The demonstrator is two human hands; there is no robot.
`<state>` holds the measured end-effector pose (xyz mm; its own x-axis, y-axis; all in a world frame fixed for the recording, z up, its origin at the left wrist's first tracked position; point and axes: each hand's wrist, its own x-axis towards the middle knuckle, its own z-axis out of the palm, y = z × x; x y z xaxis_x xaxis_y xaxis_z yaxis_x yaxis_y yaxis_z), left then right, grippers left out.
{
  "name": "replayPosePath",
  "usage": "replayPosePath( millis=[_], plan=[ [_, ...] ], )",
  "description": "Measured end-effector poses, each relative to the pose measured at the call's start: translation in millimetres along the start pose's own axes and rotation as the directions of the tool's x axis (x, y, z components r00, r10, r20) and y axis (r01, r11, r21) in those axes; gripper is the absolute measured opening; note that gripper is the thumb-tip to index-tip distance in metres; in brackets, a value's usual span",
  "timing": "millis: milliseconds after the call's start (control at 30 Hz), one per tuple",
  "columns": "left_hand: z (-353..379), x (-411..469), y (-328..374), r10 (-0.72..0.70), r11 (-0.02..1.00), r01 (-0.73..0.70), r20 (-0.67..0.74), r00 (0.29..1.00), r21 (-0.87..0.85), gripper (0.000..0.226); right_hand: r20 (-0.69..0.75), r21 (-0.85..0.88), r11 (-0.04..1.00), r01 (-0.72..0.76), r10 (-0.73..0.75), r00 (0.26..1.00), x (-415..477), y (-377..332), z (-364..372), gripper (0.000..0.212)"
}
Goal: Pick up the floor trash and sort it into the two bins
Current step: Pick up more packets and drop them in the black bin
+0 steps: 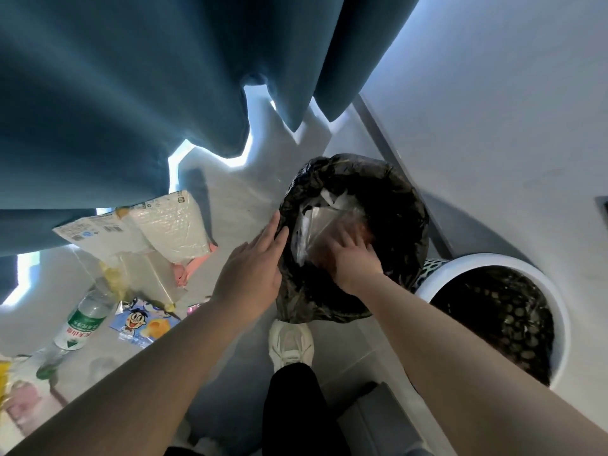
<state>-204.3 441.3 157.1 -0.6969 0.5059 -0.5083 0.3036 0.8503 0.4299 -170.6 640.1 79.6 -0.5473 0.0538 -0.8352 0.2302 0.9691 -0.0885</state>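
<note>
The right hand [350, 255] reaches inside the black-lined bin [408, 205], its grip pressing clear plastic wrap [324, 222]; closure is unclear. The left hand [253, 268], open and empty, steadies the rim. Left of it, a bottle [82, 320], snack wrapper [144, 324] and white bags [164, 225] await sorting on the floor; the white bin [556, 311] sits right.

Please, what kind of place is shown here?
Probably a room in a home: blue curtains hang to a pale tiled floor, and two small bins, one black-bagged, one white-rimmed, stand by the wall.
</note>
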Motion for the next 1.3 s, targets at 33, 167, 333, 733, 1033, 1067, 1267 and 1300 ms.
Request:
replayPosePath(
  millis=[33,167,333,733,1033,1067,1267,1300],
  plan=[
    [4,1,-3,0.021,1.000,-0.021,-0.020,1.000,-0.003,0.064,0.061,-0.036,0.999,0.015,-0.012,0.998,10,-2,5,0.070],
    [15,5,-18,0.109,0.993,-0.112,-0.067,0.992,-0.039,0.064,0.133,-0.055,0.998,0.013,-0.006,0.991,32,-13,16,0.065],
    [11,-16,-30,0.081,0.988,-0.082,-0.012,0.997,-0.134,0.068,0.030,0.051,0.998,-0.029,0.027,0.999,-16,-24,-1,0.064],
    [40,-162,-145,-0.323,0.923,0.351,0.180,0.929,-0.155,0.075,-0.380,0.042,0.916,0.399,-0.354,0.854,-126,-159,13,0.059],
    [109,-189,-240,-0.539,0.834,0.551,0.178,0.823,-0.022,0.073,-0.096,-0.174,0.907,0.384,-0.404,0.910,-29,-252,108,0.058],
    [118,-189,-250,-0.569,0.815,0.579,0.167,0.805,-0.018,0.074,-0.072,-0.196,0.905,0.376,-0.396,0.915,-19,-258,121,0.057],
    [162,-171,-300,-0.677,0.730,0.676,0.033,0.735,-0.104,0.086,-0.068,-0.251,0.938,0.239,-0.263,0.962,32,-275,197,0.063],
    [167,-166,-307,-0.688,0.720,0.684,0.007,0.726,-0.120,0.089,-0.096,-0.247,0.946,0.213,-0.242,0.965,38,-276,206,0.065]
  ],
)
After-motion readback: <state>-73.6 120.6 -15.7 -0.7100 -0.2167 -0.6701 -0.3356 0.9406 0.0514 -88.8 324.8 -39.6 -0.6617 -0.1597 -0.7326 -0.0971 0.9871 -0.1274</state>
